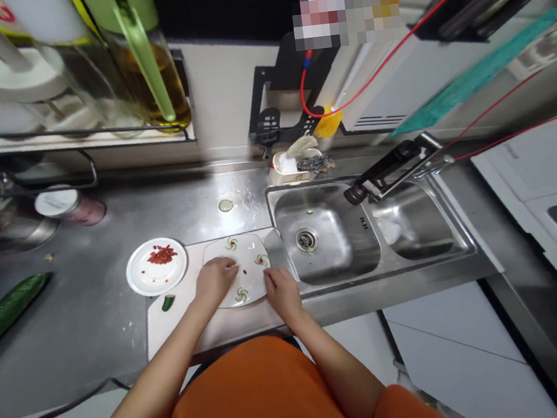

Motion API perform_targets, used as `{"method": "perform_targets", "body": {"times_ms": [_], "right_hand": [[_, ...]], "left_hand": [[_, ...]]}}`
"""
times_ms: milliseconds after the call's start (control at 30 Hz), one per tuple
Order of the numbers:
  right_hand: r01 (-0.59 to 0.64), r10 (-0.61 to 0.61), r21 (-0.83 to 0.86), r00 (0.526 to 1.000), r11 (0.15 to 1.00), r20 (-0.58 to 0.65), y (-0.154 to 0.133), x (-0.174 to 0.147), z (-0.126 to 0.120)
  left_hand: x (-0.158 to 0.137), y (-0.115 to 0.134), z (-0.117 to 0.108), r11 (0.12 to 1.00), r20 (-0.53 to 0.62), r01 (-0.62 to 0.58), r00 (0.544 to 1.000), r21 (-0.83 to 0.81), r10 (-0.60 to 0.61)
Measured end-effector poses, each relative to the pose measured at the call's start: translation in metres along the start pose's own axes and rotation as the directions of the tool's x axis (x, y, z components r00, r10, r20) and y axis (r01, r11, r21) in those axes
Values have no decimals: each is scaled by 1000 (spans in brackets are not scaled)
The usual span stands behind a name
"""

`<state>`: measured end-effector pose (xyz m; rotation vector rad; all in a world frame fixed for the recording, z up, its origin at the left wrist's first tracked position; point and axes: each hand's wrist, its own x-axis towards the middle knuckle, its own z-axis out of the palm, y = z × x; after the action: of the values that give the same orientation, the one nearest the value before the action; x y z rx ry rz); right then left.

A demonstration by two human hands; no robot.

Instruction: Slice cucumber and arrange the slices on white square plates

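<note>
A white, rounded-square plate (pixel 250 251) lies on a pale cutting board (pixel 191 326). Near its rim are pinwheels of thin green slices (pixel 241 295), some with a red centre, and a small red piece (pixel 244 272) sits near the middle. My left hand (pixel 215 282) reaches over the plate's left side, fingertips pinched together; what they hold is too small to make out. At the right edge, my right hand (pixel 284 293) has its curled fingers on the plate's rim. Left of it, a round white dish (pixel 137 272) holds small red pieces (pixel 162 254). A cucumber end (pixel 168 303) rests on the board.
A whole cucumber (pixel 11 310) lies at the far left. A double steel sink (pixel 337 256) stands to the right. Behind are a lidded jar (pixel 71 206), a green slice (pixel 226 205) and a sponge holder (pixel 295 175). An oil bottle (pixel 146 70) stands on the rack above.
</note>
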<state>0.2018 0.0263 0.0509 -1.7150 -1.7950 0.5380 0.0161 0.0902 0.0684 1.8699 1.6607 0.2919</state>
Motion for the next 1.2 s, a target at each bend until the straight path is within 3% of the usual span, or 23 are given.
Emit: {"method": "perform_targets", "body": {"times_ms": [233,467,600,700,900,1200], "right_hand": [[31,-27,-55,997,998,68,-8,-10,10],[16,-9,-79,996,997,88,-6,-14,7],[8,-2,-64,996,998,90,-6,-14,6],[-6,5,2,996,1000,91,-7,-12,4],[-64,43,145,989,987,144,-20,-6,5],[-31,-7,132,961,991,276,-27,-7,14]], "left_hand": [[-3,19,18,982,155,48,985,180,-77],[2,27,25,967,132,70,986,245,-104],[0,21,22,987,117,62,990,150,-80],[-7,11,13,997,75,69,995,-23,-67],[-36,-3,2,957,13,83,996,-279,-83],[-59,-3,15,939,46,60,998,-339,-47]]}}
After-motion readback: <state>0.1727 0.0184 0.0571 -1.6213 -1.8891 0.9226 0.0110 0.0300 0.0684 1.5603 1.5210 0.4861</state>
